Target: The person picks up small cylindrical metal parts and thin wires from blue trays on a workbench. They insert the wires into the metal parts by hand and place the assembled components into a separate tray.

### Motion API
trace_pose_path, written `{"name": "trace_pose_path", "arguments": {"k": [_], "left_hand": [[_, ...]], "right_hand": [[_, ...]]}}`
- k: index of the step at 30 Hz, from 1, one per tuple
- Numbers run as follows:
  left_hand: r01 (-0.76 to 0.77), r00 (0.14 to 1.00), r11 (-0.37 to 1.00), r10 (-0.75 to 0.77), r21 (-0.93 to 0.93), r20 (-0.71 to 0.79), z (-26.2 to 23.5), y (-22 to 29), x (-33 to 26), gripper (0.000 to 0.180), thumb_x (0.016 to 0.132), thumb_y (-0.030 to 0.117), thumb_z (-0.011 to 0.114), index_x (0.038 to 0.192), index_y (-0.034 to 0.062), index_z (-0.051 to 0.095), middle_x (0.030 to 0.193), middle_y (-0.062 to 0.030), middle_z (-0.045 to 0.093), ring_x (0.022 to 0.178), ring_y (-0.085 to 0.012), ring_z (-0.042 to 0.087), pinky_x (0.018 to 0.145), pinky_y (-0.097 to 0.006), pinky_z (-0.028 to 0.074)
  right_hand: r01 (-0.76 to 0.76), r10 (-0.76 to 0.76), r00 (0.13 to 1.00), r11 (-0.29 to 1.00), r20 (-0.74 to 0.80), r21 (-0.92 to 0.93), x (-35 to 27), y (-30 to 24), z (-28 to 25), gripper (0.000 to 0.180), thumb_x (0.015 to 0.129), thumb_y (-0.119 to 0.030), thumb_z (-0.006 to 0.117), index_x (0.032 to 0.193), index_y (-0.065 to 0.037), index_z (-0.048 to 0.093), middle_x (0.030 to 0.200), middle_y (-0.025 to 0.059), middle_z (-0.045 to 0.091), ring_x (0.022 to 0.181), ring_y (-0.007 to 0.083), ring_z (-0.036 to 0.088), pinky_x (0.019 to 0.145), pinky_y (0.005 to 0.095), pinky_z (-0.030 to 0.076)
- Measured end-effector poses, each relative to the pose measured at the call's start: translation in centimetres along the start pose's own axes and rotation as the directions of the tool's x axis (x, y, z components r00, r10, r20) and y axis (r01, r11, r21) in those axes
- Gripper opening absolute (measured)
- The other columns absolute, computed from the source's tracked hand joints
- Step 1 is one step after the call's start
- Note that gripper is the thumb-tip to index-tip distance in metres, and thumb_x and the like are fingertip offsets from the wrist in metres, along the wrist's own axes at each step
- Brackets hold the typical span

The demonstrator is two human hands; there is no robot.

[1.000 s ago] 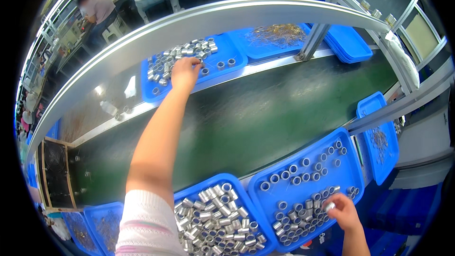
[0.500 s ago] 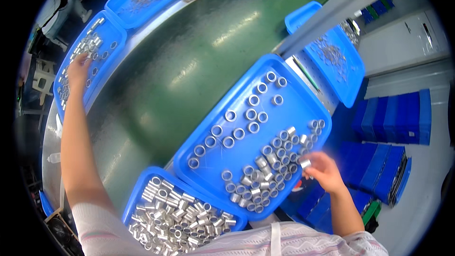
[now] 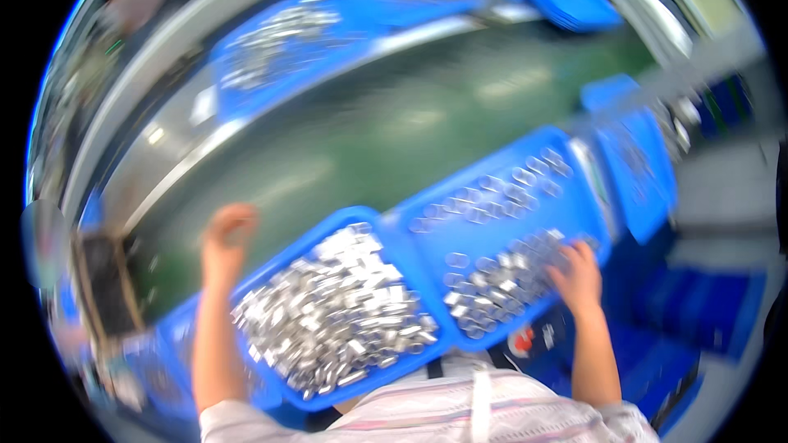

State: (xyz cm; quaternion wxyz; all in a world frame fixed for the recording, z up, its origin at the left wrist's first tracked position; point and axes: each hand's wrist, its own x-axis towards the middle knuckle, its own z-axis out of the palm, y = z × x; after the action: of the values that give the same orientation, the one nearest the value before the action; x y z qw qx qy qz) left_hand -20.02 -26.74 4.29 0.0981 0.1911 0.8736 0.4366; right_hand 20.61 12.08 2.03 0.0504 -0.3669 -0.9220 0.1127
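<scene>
Sorting of small metal rings appears under way: right hand rests, fingers curled, on the loose rings in the right blue tray, grasp indiscernible through blur; left hand, loosely closed, contents indiscernible, hovers beside the heaped tray; next move likely demands a precise pick.

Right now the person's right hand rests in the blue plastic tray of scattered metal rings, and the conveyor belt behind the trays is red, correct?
Not quite. The head view shows the conveyor belt is dark green, not red. The rest holds: the right hand rests in the blue plastic tray of scattered metal rings.
</scene>
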Motion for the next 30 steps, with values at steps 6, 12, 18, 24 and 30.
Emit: {"name": "trace_pose_path", "arguments": {"k": [6, 12, 18, 24, 30], "left_hand": [[0.144, 0.983, 0.985, -0.153, -0.096, -0.097, -3.6, -0.8, -13.7, 0.012, 0.080, 0.003, 0.065, 0.092, 0.0021, 0.065, 0.097, -0.0078, 0.064, 0.089, -0.0163, 0.062, 0.079, -0.028, 0.050], [0.241, 0.898, 0.952, -0.292, -0.189, -0.328, -6.7, -2.6, -23.0, 0.012, 0.079, 0.001, 0.064, 0.091, 0.0004, 0.065, 0.096, -0.0100, 0.064, 0.087, -0.0185, 0.062, 0.076, -0.028, 0.049], [0.308, 0.727, 0.927, -0.374, -0.214, -0.576, -8.2, -6.2, -29.7, 0.012, 0.077, -0.002, 0.061, 0.088, 0.0002, 0.065, 0.093, -0.0109, 0.064, 0.083, -0.0191, 0.063, 0.073, -0.028, 0.050], [0.370, 0.675, 0.896, -0.441, -0.245, -0.592, -8.9, -7.1, -34.4, 0.011, 0.074, -0.005, 0.062, 0.083, 0.0001, 0.066, 0.089, -0.0124, 0.066, 0.084, -0.0231, 0.064, 0.076, -0.030, 0.049], [0.443, 0.537, 0.798, -0.601, -0.409, -0.591, -8.2, -7.9, -39.7, 0.009, 0.076, -0.002, 0.064, 0.084, 0.0015, 0.066, 0.089, -0.0113, 0.066, 0.085, -0.0247, 0.064, 0.077, -0.031, 0.049]], "right_hand": [[0.149, -0.170, 0.984, 0.953, 0.061, 0.265, 4.1, -7.3, 0.6, 0.015, 0.074, 0.001, 0.066, 0.088, -0.003, 0.061, 0.095, 0.0109, 0.056, 0.083, 0.0258, 0.055, 0.067, 0.0293, 0.045], [0.440, -0.598, 0.798, 0.664, 0.076, 0.604, 6.6, -25.5, 4.8, 0.008, 0.076, 0.004, 0.063, 0.082, -0.001, 0.062, 0.078, 0.0080, 0.058, 0.068, 0.0168, 0.055, 0.060, 0.0256, 0.044], [0.554, -0.894, 0.420, 0.388, 0.155, 0.737, 5.1, -49.0, 11.3, 0.009, 0.082, -0.006, 0.062, 0.089, -0.001, 0.063, 0.085, 0.0111, 0.062, 0.075, 0.0211, 0.063, 0.067, 0.0276, 0.049], [0.705, -0.986, 0.153, 0.150, 0.057, 0.693, 1.7, -69.3, 21.8, 0.017, 0.082, -0.012, 0.060, 0.097, -0.004, 0.062, 0.090, 0.0135, 0.063, 0.089, 0.0315, 0.060, 0.076, 0.0396, 0.047], [0.867, -0.970, 0.243, 0.206, -0.024, 0.454, -2.9, -80.6, 26.8, 0.020, 0.081, -0.018, 0.063, 0.099, -0.010, 0.062, 0.099, 0.0111, 0.059, 0.096, 0.0293, 0.057, 0.080, 0.0409, 0.048]]}}
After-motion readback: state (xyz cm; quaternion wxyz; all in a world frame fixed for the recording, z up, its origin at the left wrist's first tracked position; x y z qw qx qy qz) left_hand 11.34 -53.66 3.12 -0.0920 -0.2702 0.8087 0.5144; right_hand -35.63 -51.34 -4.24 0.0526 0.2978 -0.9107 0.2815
